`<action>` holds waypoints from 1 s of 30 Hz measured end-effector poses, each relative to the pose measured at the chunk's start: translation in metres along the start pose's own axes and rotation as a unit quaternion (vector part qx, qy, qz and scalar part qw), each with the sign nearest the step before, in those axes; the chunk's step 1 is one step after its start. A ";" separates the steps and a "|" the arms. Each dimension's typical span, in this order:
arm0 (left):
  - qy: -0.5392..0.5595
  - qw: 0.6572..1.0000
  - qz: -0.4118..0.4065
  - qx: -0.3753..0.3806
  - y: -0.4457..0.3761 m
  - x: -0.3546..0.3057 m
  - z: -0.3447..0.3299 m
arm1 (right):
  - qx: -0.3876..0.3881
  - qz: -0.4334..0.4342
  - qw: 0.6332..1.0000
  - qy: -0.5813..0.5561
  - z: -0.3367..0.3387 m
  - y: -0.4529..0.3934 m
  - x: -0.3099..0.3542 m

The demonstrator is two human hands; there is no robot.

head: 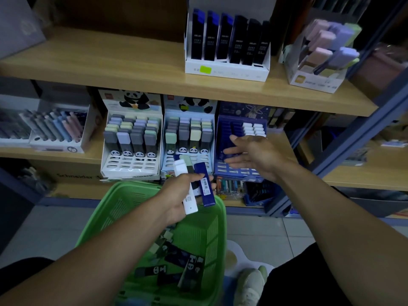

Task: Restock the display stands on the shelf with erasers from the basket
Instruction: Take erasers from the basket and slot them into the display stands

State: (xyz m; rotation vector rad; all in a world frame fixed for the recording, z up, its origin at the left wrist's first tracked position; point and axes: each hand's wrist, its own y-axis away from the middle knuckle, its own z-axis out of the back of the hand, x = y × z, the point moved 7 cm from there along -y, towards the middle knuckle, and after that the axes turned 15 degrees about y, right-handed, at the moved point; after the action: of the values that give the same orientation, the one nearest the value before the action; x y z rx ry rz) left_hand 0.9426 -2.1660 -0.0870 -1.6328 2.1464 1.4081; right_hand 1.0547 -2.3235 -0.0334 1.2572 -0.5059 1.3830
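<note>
Your left hand (181, 195) is gripping a small bunch of erasers (195, 184), a white one and a dark blue one with a barcode label, above the green basket (106, 215) at six o'clock. Your right hand (254, 155) is reaching, fingers spread and holding nothing, at the blue display stand (223, 138) at one o'clock, beside two panda-printed stands; "0.5" is showing on dark boxes (229, 38) at twelve o'clock, "Schneider" on a carton (75, 175) at nine.

The middle wooden shelf (95, 154) carries three eraser display stands side by side. Beyond the left hand (178, 195) stand the white panda stand (130, 166) and the pale blue panda stand (187, 120). The dark blue stand (223, 129) sits right behind the right hand (249, 155). Farther left of the left hand sits a white box of pastel pens (59, 129). The upper shelf (132, 69), above both hands, bears a white stand of dark lead cases (227, 67) and a box of pastel erasers (318, 80).
</note>
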 end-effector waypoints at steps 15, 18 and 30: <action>-0.031 0.999 -0.019 -0.001 0.008 -0.002 0.004 | 0.006 0.002 0.998 0.059 -0.013 0.002 -0.001; -0.037 0.999 -0.022 0.001 0.009 -0.002 0.004 | 0.000 -0.021 0.999 0.029 -0.008 -0.001 -0.002; -0.033 0.999 -0.026 -0.011 0.011 -0.002 0.004 | -0.128 -0.011 0.991 0.045 0.014 -0.005 -0.004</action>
State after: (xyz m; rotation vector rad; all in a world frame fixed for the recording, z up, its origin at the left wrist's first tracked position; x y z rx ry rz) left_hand 0.9330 -2.1613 -0.0817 -1.6142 2.0445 1.4530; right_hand 1.0633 -2.3357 -0.0344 0.9855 -0.5855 1.3047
